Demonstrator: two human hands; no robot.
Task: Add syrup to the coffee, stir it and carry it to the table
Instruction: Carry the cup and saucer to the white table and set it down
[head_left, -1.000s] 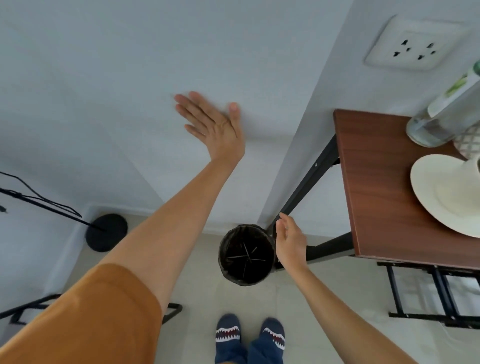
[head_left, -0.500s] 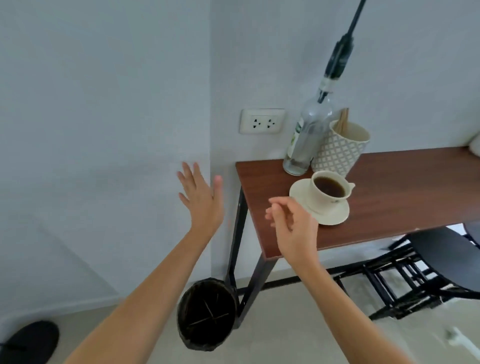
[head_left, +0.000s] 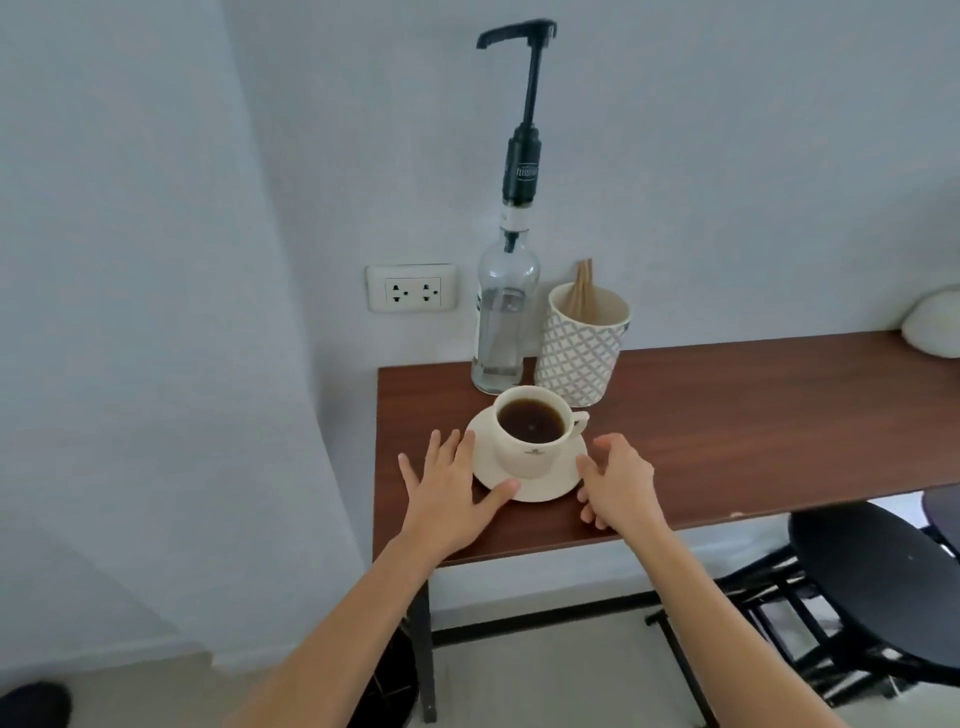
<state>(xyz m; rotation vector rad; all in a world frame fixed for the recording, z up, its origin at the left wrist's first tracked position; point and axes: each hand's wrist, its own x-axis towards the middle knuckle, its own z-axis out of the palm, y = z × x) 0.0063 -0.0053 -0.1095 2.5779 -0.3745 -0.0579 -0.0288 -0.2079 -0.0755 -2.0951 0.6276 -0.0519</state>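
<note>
Coffee cup (head_left: 531, 434) between open left hand (head_left: 451, 491), right hand (head_left: 618, 480).

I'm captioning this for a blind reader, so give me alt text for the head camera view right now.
Two bare hands, left hand and right hand, flank a white cup of black coffee on its saucer at the corner of a brown table. Behind stand a clear pump bottle and a patterned cup of wooden stirrers.

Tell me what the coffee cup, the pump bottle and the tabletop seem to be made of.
Coffee cup: likely glazed ceramic, cream, smooth and opaque with a soft sheen.
Pump bottle: clear glass by its look, see-through with highlights; its black pump looks plastic.
Tabletop: reddish-brown wood grain, possibly laminate, matte.
</note>
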